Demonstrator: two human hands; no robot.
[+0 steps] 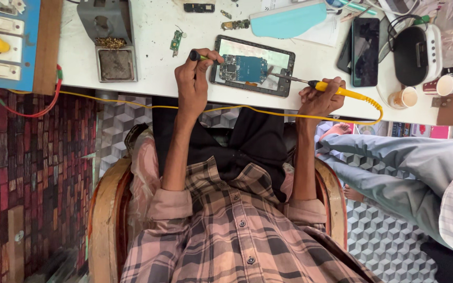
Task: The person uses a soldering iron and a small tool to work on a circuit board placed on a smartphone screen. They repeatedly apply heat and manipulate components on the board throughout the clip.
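Soldering is judged in hand: right hand (321, 97) fingers clamp the yellow-handled soldering iron (323, 86), left hand (194, 78) fingers pinch a dark green-tipped tool (201, 56) over the opened black tablet (251, 66) at the white bench (153, 31) front edge; next move calls for steady tip placement.

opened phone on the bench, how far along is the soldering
Done: the opened phone lies with its blue board exposed. In hand: right hand holds the yellow soldering iron tip at the board; left hand grips a dark tool. Left: loose parts remain out, phone unclosed.

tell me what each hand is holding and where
Right hand: soldering iron by its yellow handle. Left hand: a dark tool by its handle end.
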